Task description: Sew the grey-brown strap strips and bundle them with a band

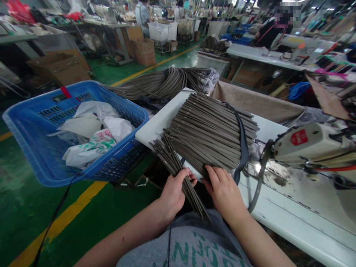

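My left hand is closed around a loose bundle of narrow grey-brown fabric strips, which slants across the near edge of the white sewing table. A wide layer of similar strips lies side by side on that table. At its near edge, my right hand has its fingers bent over the closest strips, thumb tucked toward them; the fingertips are partly hidden. Over the right part of the layer runs a dark strap.
A blue plastic basket with white plastic bags stands at left. At right is a sewing machine. Behind the table hangs a heap of long grey-brown strips. A person sits farther back at another machine.
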`<state>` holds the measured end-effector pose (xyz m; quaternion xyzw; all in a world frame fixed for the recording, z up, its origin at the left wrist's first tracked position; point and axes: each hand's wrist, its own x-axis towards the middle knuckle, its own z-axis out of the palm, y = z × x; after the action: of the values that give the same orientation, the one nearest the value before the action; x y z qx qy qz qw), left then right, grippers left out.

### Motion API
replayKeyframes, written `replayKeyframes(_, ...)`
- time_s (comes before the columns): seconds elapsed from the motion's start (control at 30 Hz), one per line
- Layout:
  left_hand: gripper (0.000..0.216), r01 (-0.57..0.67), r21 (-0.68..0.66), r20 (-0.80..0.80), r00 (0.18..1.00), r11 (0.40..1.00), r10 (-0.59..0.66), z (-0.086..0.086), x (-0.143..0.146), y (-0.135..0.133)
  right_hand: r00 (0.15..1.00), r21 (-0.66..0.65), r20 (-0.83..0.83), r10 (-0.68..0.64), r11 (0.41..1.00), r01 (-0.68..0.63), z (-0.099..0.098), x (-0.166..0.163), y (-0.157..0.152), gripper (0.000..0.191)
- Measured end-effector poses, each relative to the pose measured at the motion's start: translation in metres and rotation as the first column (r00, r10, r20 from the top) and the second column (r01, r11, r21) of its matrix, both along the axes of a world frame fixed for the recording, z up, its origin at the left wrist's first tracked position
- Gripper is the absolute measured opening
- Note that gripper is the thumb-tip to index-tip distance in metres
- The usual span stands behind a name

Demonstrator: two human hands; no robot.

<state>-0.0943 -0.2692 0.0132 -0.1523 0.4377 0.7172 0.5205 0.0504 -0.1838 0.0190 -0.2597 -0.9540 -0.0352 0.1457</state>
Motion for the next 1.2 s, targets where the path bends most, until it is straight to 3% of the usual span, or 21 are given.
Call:
replayKeyframes(0.23,0.025,0.030,0.086,-0.028,0.999,0.996,-0.028,-0.005,0.001,0.001,0.999,-0.017,0.001,-0.040,0.999,0.040,-0.002,-0.003,-0.005,0.033)
replayKeyframes(0.4,0.032,0.057,0.075,-0.095,0.994,0.996,-0.050,-0.002,0.001,-0.001,0.999,0.044,0.035,0.015,0.999,-0.017,0.002,-0.002,-0.004,0.033)
replayKeyframes(0.47,0.032,0.057,0.063,-0.105,0.993,0.996,-0.050,0.001,0.001,-0.001,1.000,-0.031,0.008,0.004,1.000,-0.003,0.006,-0.003,-0.007,0.031)
replayKeyframes(0.53,0.030,0.060,0.040,-0.087,0.995,0.997,-0.056,0.003,0.001,-0.002,0.997,-0.204,-0.057,-0.045,0.978,0.032,0.011,-0.004,-0.010,0.028)
replayKeyframes(0.6,0.029,0.064,0.025,-0.067,0.996,0.998,-0.062,0.003,0.001,-0.003,0.986,-0.454,-0.125,-0.112,0.890,0.043,0.015,-0.005,-0.011,0.025)
replayKeyframes(0.7,0.033,0.065,0.033,-0.069,0.996,0.997,-0.062,0.001,0.001,-0.005,0.967,-0.799,-0.147,-0.210,0.601,0.009,0.018,-0.006,-0.010,0.020)
replayKeyframes(0.77,0.036,0.059,0.045,-0.078,0.995,0.997,-0.055,-0.001,0.001,-0.005,0.955,-0.908,-0.134,-0.264,0.420,-0.012,0.018,-0.006,-0.009,0.024)
replayKeyframes(0.87,0.038,0.073,0.049,-0.090,0.994,0.996,-0.069,-0.003,0.001,-0.005,0.940,-0.958,-0.140,-0.311,0.282,-0.049,0.018,-0.005,-0.007,0.035)
replayKeyframes(0.93,0.040,0.086,0.050,-0.100,0.992,0.995,-0.081,-0.004,0.002,-0.004,0.940,-0.961,-0.141,-0.310,0.270,-0.055,0.018,-0.004,-0.006,0.038)
replayKeyframes(1.1,0.041,0.067,0.047,-0.128,0.990,0.997,-0.060,-0.006,0.002,-0.003,0.922,-0.899,-0.187,-0.339,0.438,-0.021,0.018,-0.003,-0.003,0.038)
replayKeyframes(1.2,0.041,0.074,0.051,-0.131,0.989,0.996,-0.067,-0.008,0.002,-0.004,0.912,-0.907,-0.174,-0.371,0.421,-0.002,0.017,-0.003,-0.002,0.037)
